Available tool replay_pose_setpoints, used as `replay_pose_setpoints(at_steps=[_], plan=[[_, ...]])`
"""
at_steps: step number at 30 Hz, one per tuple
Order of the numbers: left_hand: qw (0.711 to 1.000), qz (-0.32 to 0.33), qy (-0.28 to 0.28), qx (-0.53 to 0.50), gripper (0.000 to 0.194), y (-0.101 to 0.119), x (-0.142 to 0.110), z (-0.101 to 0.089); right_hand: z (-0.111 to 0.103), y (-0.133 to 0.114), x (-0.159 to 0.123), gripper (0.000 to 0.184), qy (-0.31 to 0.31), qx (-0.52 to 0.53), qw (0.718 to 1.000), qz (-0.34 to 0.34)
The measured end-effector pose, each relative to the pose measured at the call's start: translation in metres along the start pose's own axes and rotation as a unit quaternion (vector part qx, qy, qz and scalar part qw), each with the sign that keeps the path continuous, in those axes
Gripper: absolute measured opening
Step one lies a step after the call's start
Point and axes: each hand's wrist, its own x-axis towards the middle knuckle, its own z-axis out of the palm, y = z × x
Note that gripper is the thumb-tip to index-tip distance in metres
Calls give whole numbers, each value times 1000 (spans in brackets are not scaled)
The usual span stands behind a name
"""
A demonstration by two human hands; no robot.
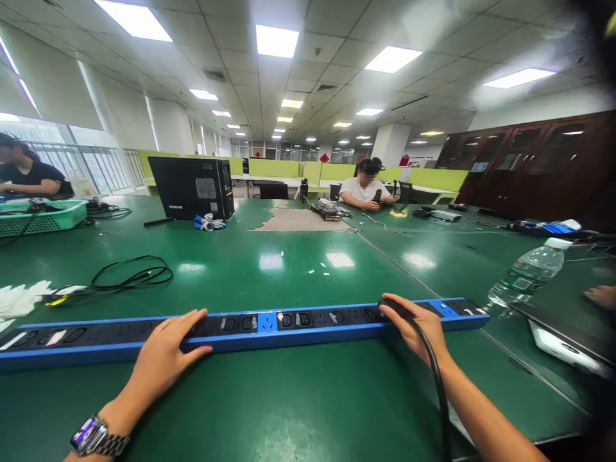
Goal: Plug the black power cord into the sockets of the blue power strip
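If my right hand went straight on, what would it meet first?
Likely the power strip under your right hand; clearing that, perhaps the white scraps beyond. Depth is unclear.

Power strip: pale stickers near its left end, wording illegible.
Water bottle: green-and-white label, brand too small to read.
Computer tower: a large pale sticker and a smaller one low on the side, both illegible.
Green partitions: red diamond signs at their tops, characters not legible.
Red sign: white marks near the pillar, possibly lettering.
Watch: lit purple screen, digits unreadable.
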Motion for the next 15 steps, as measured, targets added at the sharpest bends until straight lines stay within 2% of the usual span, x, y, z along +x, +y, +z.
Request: replay_pose_setpoints(at_steps=[3,10,13,15], plan=[[1000,-5,3,3,70,3,0,-1,-12,18,2,46,-28,-26,999,-10],[1000,-8,16,3,60,11,3,-7,-8,21,2,38,-49,-64,993,-84],[998,21,47,-37,51,38,13,-2,-3,34,-3,44,-40,-108,985,-126],[994,54,50,-76,42,79,25,8,-1,47,-7,64,-1,-182,977,-109]])
